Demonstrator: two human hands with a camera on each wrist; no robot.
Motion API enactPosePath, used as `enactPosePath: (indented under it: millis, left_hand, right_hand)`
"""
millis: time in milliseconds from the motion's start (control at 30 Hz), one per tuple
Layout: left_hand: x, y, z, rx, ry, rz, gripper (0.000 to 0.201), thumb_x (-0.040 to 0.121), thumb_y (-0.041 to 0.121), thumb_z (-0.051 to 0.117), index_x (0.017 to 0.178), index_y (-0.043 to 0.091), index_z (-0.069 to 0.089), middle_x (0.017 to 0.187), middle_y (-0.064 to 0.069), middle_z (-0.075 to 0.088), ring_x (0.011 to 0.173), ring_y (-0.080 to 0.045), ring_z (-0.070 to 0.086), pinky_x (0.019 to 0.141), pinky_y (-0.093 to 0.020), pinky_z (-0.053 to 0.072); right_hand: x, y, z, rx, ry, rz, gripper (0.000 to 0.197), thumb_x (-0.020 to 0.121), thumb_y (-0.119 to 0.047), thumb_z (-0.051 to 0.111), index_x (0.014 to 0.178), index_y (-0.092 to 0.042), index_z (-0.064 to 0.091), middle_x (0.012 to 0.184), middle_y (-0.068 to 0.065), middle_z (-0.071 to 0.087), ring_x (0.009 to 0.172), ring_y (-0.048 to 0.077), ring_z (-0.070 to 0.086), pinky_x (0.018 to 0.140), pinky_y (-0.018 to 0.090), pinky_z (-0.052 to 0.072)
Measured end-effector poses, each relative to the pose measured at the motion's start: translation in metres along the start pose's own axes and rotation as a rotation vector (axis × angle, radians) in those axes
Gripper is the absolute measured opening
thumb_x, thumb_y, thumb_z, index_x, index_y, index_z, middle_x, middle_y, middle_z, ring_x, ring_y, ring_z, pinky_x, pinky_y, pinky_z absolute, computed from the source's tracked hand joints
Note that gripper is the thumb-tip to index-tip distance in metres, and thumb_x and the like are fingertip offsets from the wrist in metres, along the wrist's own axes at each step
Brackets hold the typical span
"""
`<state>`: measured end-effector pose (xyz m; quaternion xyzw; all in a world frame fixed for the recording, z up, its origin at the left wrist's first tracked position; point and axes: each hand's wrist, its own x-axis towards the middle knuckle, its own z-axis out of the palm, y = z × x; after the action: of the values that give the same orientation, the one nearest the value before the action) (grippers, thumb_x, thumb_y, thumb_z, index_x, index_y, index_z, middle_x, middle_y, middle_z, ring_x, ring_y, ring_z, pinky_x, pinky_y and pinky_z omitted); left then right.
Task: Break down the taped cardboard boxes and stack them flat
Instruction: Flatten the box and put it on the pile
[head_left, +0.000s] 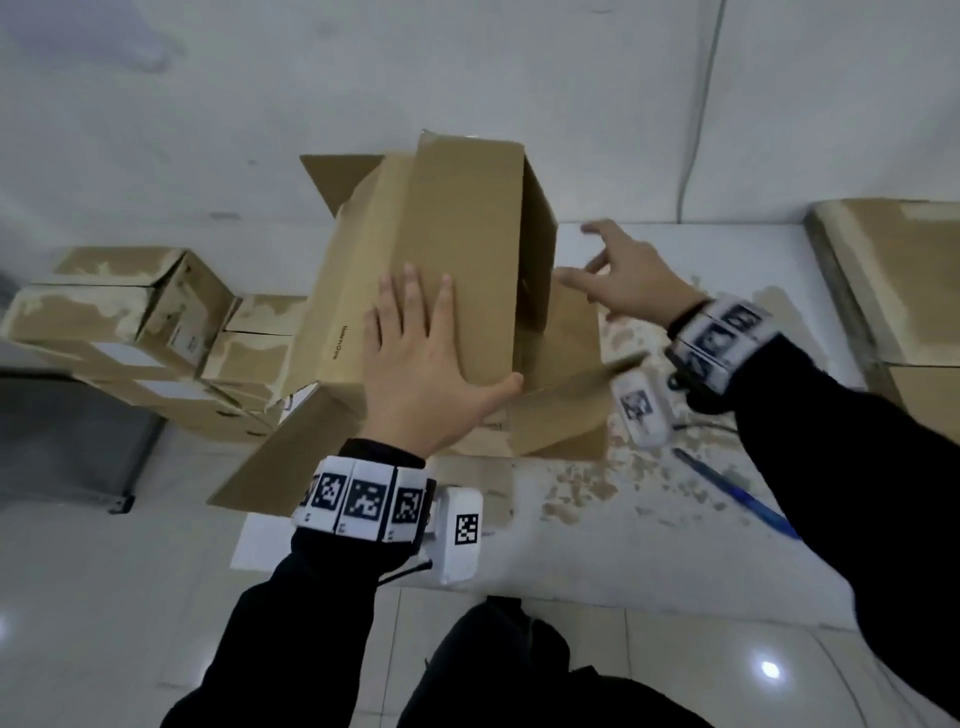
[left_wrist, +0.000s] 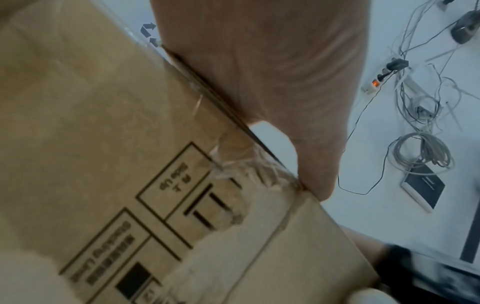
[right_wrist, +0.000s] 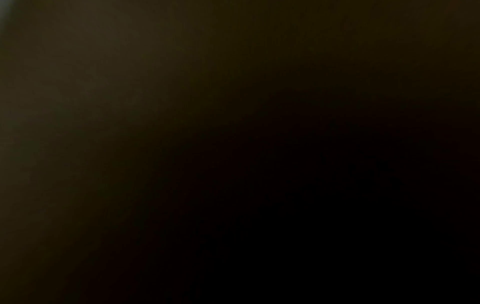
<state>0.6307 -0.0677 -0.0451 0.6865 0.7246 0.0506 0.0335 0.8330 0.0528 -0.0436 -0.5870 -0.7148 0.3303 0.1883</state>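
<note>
One open box under the left palm, more boxes piled at the left

One opened cardboard box (head_left: 431, 270) stands tilted on the white table (head_left: 649, 545), flaps loose. The left hand (head_left: 421, 369) lies flat on its side, fingers straight, thumb at the edge. The right hand (head_left: 623, 280) hovers beside the open end, fingers spread, holding nothing. A pile of several taped boxes (head_left: 135, 332) sits left; one blue pen (head_left: 737, 493) lies right. The right wrist view is dark

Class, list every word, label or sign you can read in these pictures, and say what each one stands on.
"UP", in a printed frame on the brown cardboard box, left wrist view.
Recycling arrows, at that box's edge.
Other box print, head view side text: too blurred.
White labels on the stacked boxes: unreadable.
</note>
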Motion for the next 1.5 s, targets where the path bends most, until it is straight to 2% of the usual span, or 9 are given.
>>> enactPosePath:
  millis: [100,300,533,667,767,833,967,1167,1500]
  left_hand:
    - [-0.004,-0.007,-0.001,0.006,0.04,0.055,0.113,0.062,0.085,0.02,0.153,0.02,0.003,0.16,-0.014,-0.004,0.147,-0.032,-0.007,0.117,-0.046,0.001]
    - [-0.002,-0.025,-0.006,-0.015,0.024,0.124,0.115,0.061,0.086,0.023,0.154,0.02,0.002,0.16,-0.012,-0.006,0.147,-0.03,-0.011,0.114,-0.041,-0.007]
    - [-0.009,-0.024,0.0,-0.021,0.053,0.158,0.113,0.065,0.086,0.03,0.153,0.016,0.016,0.16,-0.015,0.006,0.147,-0.033,-0.001,0.117,-0.048,0.008]
    - [0.007,-0.017,-0.002,-0.012,0.047,0.128,0.112,0.065,0.088,0.019,0.154,0.02,0.006,0.16,-0.013,-0.002,0.147,-0.032,-0.006,0.116,-0.049,0.008]
    - [0.036,-0.011,0.002,-0.004,0.078,0.155,0.106,0.071,0.089,0.015,0.153,0.022,0.01,0.16,-0.012,0.003,0.147,-0.034,-0.001,0.115,-0.05,0.009]
    - [0.055,-0.01,0.006,0.012,0.072,0.226,0.103,0.072,0.089,0.012,0.152,0.025,0.017,0.16,-0.012,0.009,0.146,-0.036,0.003,0.113,-0.054,0.012]
    - [0.088,-0.011,0.016,0.107,0.013,0.435,0.112,0.061,0.096,0.021,0.151,0.029,0.02,0.16,-0.007,0.013,0.146,-0.035,0.005,0.107,-0.062,0.021]
    - [0.092,0.001,0.051,0.195,-0.076,0.478,0.116,0.06,0.091,0.041,0.152,0.034,-0.003,0.161,-0.002,-0.009,0.146,-0.03,-0.013,0.11,-0.062,0.016]
    - [0.059,-0.002,0.179,-0.008,-0.329,0.352,0.083,0.089,0.064,0.042,0.153,0.027,0.005,0.159,-0.004,-0.019,0.145,-0.023,-0.02,0.112,-0.059,0.017]
  right_hand:
    - [0.045,0.001,0.014,-0.226,0.094,-0.062,0.076,0.08,-0.063,0.056,0.14,-0.024,0.032,0.089,0.0,0.062,0.085,0.018,0.056,0.074,0.033,0.045]
    - [0.077,0.03,-0.03,-0.113,-0.019,0.009,0.015,0.095,-0.023,0.055,0.099,-0.009,0.058,0.088,0.017,0.067,0.055,0.017,0.066,0.047,0.025,0.055]
    - [0.087,0.059,-0.041,0.389,0.197,0.213,0.046,0.092,-0.023,0.06,0.132,-0.005,0.045,0.108,0.015,0.06,0.104,0.034,0.064,0.076,0.032,0.059]
    - [-0.01,0.043,-0.023,0.808,0.114,0.108,0.077,0.077,-0.066,0.056,0.138,-0.025,0.034,0.133,0.001,0.048,0.122,0.022,0.054,0.095,0.039,0.05]
    - [-0.101,0.049,0.014,0.932,-0.08,0.03,0.098,0.062,-0.084,0.054,0.136,-0.021,0.041,0.134,0.006,0.054,0.122,0.018,0.054,0.097,0.036,0.05]
    - [-0.136,0.053,0.053,0.884,-0.045,0.07,0.085,0.066,-0.075,0.061,0.132,-0.024,0.045,0.129,-0.007,0.059,0.12,0.011,0.055,0.1,0.036,0.048]
    - [-0.138,0.05,0.103,0.705,0.299,0.13,0.029,0.092,-0.017,0.056,0.115,-0.034,0.053,0.111,-0.013,0.066,0.106,0.005,0.062,0.095,0.042,0.051]
    - [-0.144,0.054,0.103,0.684,0.52,0.264,0.021,0.097,-0.016,0.05,0.113,-0.029,0.055,0.11,-0.003,0.066,0.101,0.013,0.062,0.087,0.034,0.052]
    - [-0.087,0.121,0.116,0.168,0.175,0.617,0.045,0.097,-0.021,0.049,0.135,0.0,0.042,0.131,0.019,0.051,0.121,0.034,0.048,0.095,0.034,0.037]
